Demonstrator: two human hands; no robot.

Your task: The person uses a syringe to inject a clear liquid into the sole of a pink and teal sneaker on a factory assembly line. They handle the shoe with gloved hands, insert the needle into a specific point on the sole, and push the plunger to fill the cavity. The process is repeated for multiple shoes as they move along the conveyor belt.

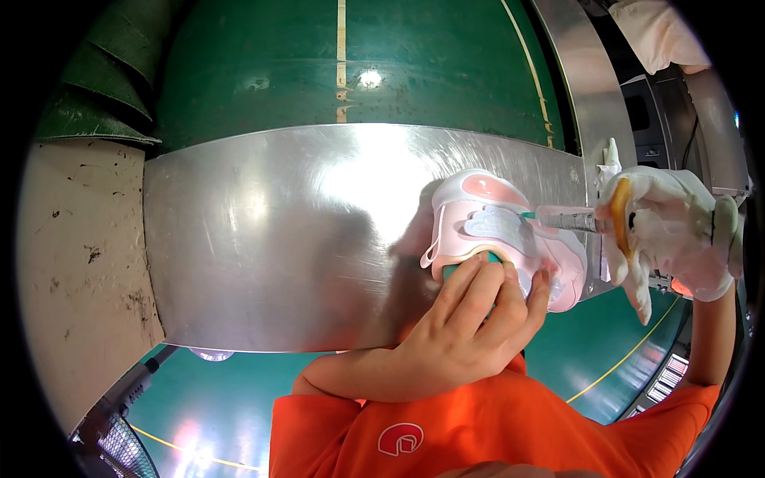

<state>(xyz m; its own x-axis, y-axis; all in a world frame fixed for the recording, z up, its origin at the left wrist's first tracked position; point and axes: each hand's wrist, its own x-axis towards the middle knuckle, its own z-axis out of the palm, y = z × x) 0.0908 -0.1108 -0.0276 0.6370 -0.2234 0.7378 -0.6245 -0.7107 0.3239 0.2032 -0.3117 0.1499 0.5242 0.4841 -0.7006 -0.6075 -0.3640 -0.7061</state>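
Note:
A small pink-and-white shoe [486, 227] lies tilted on the steel surface at the right. My bare left hand [482, 319] grips it with its fingers at the opening, where a bit of green shows inside. In a stained white glove, my right hand [669, 231] is closed round the back end of a clear syringe [567, 217]. The syringe points left, and its teal needle tip meets the edge of the shoe's pale side panel [498, 227]. A second pink shoe part [566, 267] shows beside my left fingertips; whether it is a separate shoe I cannot tell.
Beyond the bare steel plate [263, 239] runs a green conveyor belt [430, 72] with a pale line. A cream panel [88, 271] borders the left. At lower left is a fan [119, 446]. Another person's pale sleeve [657, 32] shows at the upper right.

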